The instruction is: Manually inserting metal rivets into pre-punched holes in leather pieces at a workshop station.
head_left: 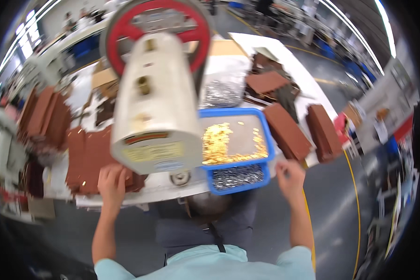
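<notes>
My left hand (112,182) is at the front edge of the table, over a spread of flat brown pieces (86,154) dotted with small gold bits. Its fingers are bent together, and whether a piece is between them is hidden. My right hand (291,179) is at the table's right front, just right of the blue trays. Thumb and fingers there curl into a pinch, with anything in it too small to make out. Small gold metal parts lie in the upper blue tray (261,114); silver ones fill the lower blue tray (238,190).
A white machine head (158,107) with a red handwheel (203,32) rises between my hands, hiding the middle of the table. Stacks of brown strips (287,133) stand right of the trays, more (44,114) at far left. A clear bag (223,93) of silver parts lies behind.
</notes>
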`<state>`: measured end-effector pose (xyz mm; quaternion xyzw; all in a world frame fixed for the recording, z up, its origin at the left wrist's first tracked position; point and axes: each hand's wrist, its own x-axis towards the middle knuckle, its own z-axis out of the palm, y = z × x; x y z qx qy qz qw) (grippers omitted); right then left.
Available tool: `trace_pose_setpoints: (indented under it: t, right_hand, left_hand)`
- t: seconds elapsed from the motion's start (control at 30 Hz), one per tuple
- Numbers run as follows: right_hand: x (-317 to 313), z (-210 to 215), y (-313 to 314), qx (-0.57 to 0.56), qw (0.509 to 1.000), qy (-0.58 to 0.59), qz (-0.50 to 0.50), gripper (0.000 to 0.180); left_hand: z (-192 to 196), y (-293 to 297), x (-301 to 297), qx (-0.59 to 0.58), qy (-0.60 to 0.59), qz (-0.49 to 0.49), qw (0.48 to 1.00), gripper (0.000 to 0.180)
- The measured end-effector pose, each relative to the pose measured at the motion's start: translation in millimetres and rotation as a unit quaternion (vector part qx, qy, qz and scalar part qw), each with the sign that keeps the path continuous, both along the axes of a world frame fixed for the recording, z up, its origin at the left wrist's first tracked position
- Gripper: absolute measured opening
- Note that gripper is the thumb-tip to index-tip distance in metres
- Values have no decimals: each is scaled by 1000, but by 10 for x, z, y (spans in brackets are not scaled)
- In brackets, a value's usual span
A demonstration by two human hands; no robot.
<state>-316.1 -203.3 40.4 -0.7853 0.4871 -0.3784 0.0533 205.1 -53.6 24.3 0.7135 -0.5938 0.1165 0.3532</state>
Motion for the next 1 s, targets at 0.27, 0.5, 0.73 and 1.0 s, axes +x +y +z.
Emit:
trace_pose_setpoints:
  t: [0.27, 0.5, 0.73, 1.0]
  right_hand:
    - [-886, 318, -1047, 90, 946, 234, -205, 100]
    - [-897, 280, -1237, 293, 916, 202, -188, 106]
    - [-876, 131, -1038, 62, 935, 270, -223, 87]
    - [-889, -2, -997, 43, 936, 252, -242, 81]
  left_hand:
    - [-791, 609, -1757, 88, 240, -213, 943, 35]
    - [-1089, 763, -2392, 181, 274, -277, 903, 25]
    - [-1018, 688, -2398, 181, 276, -278, 902, 30]
    - [-944, 514, -2394, 149, 260, -295, 907, 30]
